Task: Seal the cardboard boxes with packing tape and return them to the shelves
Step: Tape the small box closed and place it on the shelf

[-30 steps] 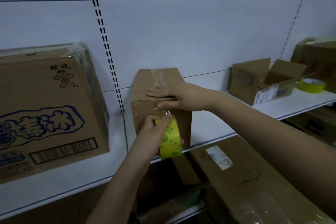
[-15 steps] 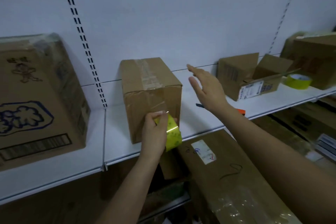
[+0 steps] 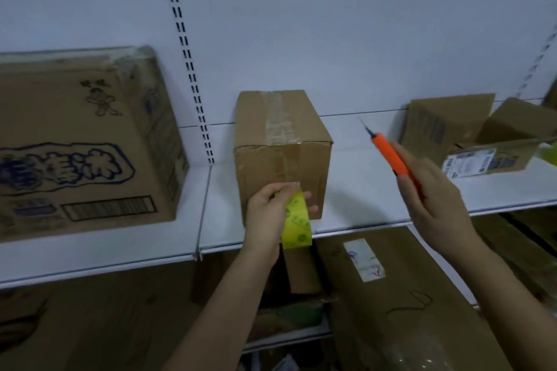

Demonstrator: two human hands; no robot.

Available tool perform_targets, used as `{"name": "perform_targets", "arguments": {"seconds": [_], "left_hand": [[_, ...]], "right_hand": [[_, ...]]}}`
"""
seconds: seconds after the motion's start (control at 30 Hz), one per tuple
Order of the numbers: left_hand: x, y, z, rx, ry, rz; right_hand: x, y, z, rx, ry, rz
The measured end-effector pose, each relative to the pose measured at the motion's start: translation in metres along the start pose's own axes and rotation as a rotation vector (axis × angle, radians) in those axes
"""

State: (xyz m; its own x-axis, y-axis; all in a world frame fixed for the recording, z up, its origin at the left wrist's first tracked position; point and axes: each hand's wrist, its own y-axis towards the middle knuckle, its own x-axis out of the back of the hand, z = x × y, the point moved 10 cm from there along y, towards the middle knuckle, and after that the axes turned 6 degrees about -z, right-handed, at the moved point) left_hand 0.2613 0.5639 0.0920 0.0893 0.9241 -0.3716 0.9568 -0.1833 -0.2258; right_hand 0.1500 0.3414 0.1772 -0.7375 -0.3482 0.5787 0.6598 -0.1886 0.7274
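- At the centre of the frame, on the white shelf [image 3: 120, 245], we have a small cardboard box [image 3: 281, 147] standing upright, closed, with a strip of clear tape running along its top and down its front face.
- Our left hand [image 3: 268, 214] is low against the front of that box, its fingers curled round a yellow-green roll of packing tape [image 3: 297, 224]; the roll hangs edge-on just below the end of the taped strip and reaches down past the shelf's front lip.
- Our right hand [image 3: 434, 196], right of centre, grips an orange utility knife [image 3: 391, 158] by its handle, fingers wrapped round it, with the dark tip pointing up and to the left. The knife is held in the air above the shelf, apart from the box.
- At the left of the frame, on the same shelf, sits a large printed carton [image 3: 81, 141] with blue characters, a barcode and glossy tape over its top corner.
- At the upper right, an open cardboard box [image 3: 470, 135] rests on the shelf with its flaps raised and a white shipping label on its side.
- Behind the boxes runs a white back panel, with a slotted upright [image 3: 187, 63] between the large carton and the small box.
- At the lower right, under the shelf, we see a long brown carton [image 3: 401, 304] with a white label, partly covered in clear film; more cardboard lies in the dim space beside it.
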Motion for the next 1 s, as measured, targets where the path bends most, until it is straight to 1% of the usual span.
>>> {"name": "perform_targets", "arguments": {"seconds": [0.07,0.13,0.2,0.27,0.37,0.53,0.6,0.67,0.7,0.73,0.8,0.87,0.9,0.97,1.0], "left_hand": [[0.001,0.000,0.001,0.006,-0.035,-0.019],[0.002,0.000,0.001,0.003,-0.047,-0.031],[0.002,0.000,-0.001,-0.017,-0.034,-0.027],[0.003,0.001,-0.003,-0.029,-0.025,-0.036],[0.004,0.004,-0.004,-0.040,0.013,-0.050],[0.012,0.003,0.007,-0.059,0.107,-0.052],[0.006,-0.002,0.011,-0.067,0.116,0.004],[-0.005,-0.008,0.014,-0.065,0.127,0.074],[-0.012,-0.010,0.017,-0.056,0.131,0.103],[-0.019,-0.012,0.021,-0.045,0.138,0.127],[-0.035,-0.016,0.030,-0.032,0.163,0.168],[-0.050,-0.021,0.040,-0.022,0.182,0.208],[-0.056,-0.022,0.044,-0.017,0.191,0.230],[-0.067,-0.025,0.055,-0.002,0.214,0.267],[-0.070,-0.025,0.062,0.010,0.224,0.277]], "right_hand": [[-0.004,0.008,0.048,0.209,-0.070,0.101],[-0.022,0.017,0.081,0.366,-0.137,0.205],[-0.047,0.024,0.092,0.460,-0.211,0.282],[-0.065,0.029,0.082,0.491,-0.283,0.347],[-0.059,0.031,0.055,0.436,-0.294,0.364],[-0.024,0.018,0.026,0.373,-0.203,0.298],[-0.008,0.007,-0.002,0.219,-0.074,0.258],[-0.001,-0.003,-0.036,0.056,-0.001,0.168],[-0.005,-0.007,-0.056,-0.020,-0.031,0.146],[-0.014,-0.010,-0.077,-0.089,-0.087,0.158],[-0.040,-0.016,-0.108,-0.172,-0.215,0.249],[-0.068,-0.020,-0.123,-0.151,-0.356,0.367],[-0.076,-0.019,-0.124,-0.115,-0.434,0.386],[-0.082,-0.016,-0.120,-0.063,-0.548,0.362],[-0.077,-0.014,-0.114,-0.065,-0.536,0.305]]}}
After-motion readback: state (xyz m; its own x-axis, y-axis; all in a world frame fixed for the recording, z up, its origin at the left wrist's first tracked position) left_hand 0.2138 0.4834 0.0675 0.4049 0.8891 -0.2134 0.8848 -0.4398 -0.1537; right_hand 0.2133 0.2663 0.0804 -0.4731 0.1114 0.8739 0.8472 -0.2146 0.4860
